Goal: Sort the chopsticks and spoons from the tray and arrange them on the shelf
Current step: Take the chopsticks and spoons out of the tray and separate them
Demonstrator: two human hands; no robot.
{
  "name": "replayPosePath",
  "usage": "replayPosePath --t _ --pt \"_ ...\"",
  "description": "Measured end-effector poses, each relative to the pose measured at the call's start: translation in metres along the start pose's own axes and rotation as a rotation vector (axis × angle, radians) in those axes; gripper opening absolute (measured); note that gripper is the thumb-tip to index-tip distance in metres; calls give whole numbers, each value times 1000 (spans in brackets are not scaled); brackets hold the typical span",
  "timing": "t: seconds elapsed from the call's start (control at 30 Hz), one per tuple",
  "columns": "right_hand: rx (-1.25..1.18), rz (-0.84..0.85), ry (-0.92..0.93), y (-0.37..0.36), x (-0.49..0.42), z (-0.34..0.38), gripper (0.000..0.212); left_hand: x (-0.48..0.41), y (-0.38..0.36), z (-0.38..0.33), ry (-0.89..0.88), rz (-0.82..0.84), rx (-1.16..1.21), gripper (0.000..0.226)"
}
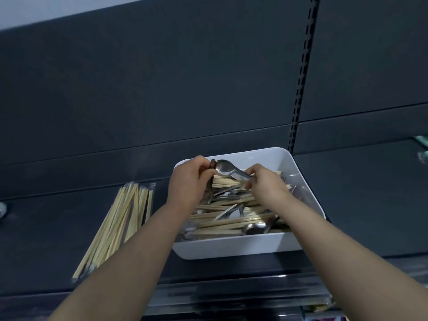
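Note:
A white tray [234, 247] stands on the dark shelf [46, 228], full of pale wooden chopsticks [234, 224] and metal spoons [254, 228] mixed together. My right hand [266, 181] pinches the handle of a metal spoon [225, 168] and holds it above the tray's far side, bowl pointing left. My left hand [190, 181] hovers over the tray's left part, fingers curled round dark utensil handles [212, 164] next to that spoon's bowl. A bundle of wrapped chopsticks [118, 225] lies on the shelf left of the tray.
The shelf's dark back panel [162, 89] rises behind the tray, with a slotted upright [301, 77] at the right. A small metal object [2, 210] sits at the far left edge. Something pale green [422, 147] shows at the right edge.

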State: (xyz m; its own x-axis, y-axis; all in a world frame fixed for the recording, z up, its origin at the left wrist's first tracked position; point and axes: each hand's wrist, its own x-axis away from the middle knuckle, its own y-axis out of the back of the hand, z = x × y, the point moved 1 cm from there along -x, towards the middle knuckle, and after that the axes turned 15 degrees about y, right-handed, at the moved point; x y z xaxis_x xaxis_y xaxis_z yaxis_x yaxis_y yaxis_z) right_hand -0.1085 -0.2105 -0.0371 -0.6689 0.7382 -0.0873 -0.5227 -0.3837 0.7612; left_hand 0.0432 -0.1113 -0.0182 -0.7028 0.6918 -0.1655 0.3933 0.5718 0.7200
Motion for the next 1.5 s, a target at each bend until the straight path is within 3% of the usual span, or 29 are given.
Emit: replayPosePath --t 0.17,0.33,0.53,0.73,0.83,1.0,1.1,1.23,1.37,1.5 --pt "177 172 140 -28 -7 5 23 0 14 13 98 -83 33 8" --pt "346 232 181 -34 -11 6 25 -1 18 18 162 -98 53 17" --pt "338 101 136 -22 -9 6 27 -4 16 9 171 -144 129 19" --pt "315 434 40 -12 3 2 26 -13 9 1 175 -84 111 12" --pt "285 456 67 -15 7 5 26 -15 7 -1 157 -55 80 10" --pt "370 349 23 -21 7 4 18 -14 5 -1 133 -86 -69 18" --pt "415 234 46 -13 6 8 36 -11 6 1 128 -153 -82 19" --pt "301 110 65 -4 4 14 29 -10 9 2 142 -194 -47 19" --pt "147 -78 125 8 -1 23 12 -11 19 0 160 -268 133 19" --pt "75 -278 204 18 -6 43 5 -24 41 11 298 -329 460 17"
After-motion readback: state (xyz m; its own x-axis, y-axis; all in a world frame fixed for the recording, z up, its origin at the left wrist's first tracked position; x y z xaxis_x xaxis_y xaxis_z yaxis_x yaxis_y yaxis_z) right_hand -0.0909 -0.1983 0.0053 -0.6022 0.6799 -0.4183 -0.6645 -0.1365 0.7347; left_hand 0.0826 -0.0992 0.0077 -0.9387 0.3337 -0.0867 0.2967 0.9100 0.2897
